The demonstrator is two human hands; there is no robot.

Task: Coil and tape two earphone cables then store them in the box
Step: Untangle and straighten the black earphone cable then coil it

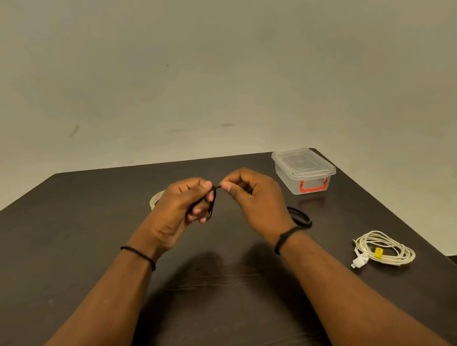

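Dark wooden table (60, 247); plain beige wall (210, 62) behind.

Dark matt wood-look table (88, 244), clear glossy plastic box (303, 173) with red clasp, smooth white cable (385, 249)

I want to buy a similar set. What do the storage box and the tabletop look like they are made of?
The storage box looks like clear, slightly frosted plastic: you can see through its walls and lid, and its latch is bright red, probably plastic too. The tabletop looks like dark brown wood or a wood-look laminate with a matte finish; faint grain lines show, but the view cannot settle which.
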